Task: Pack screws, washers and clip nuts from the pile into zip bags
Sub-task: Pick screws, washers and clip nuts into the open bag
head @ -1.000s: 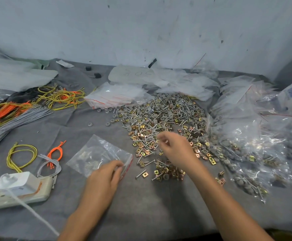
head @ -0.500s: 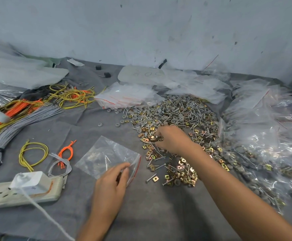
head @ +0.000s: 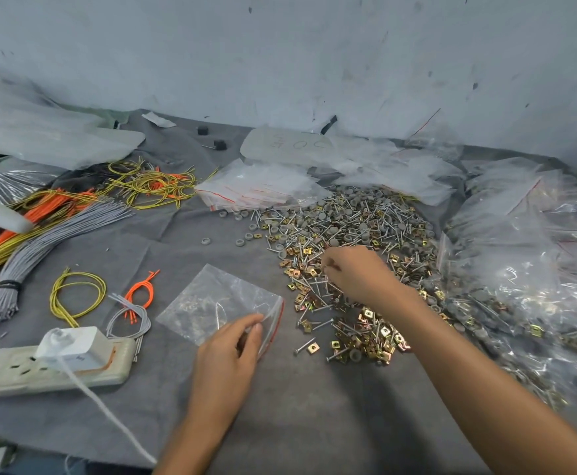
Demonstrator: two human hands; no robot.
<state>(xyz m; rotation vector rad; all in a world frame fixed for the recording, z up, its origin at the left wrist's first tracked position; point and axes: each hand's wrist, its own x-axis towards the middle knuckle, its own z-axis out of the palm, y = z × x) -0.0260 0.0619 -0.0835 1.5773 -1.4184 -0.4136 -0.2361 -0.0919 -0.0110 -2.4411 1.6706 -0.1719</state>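
Note:
A big pile of screws, grey washers and gold clip nuts (head: 345,231) is spread over the grey cloth at centre right. My right hand (head: 357,274) reaches into its near part, fingers curled and pinching small hardware; what exactly it holds is hidden. A clear zip bag (head: 211,299) with a red seal lies flat left of the pile, a few parts inside. My left hand (head: 232,347) pinches its open mouth at the near right corner. A smaller heap of clip nuts (head: 369,337) lies under my right forearm.
Filled zip bags (head: 520,269) are heaped at the right. A stack of unused zip bags (head: 259,186) sits behind the pile. Wire bundles (head: 50,228) and loose wire loops (head: 74,296) lie left, with a power strip (head: 50,368) and plugged adapter at the near left.
My right hand moved away from me, deeper into the pile, and is picking among the screws. My left hand stays on the bag's mouth.

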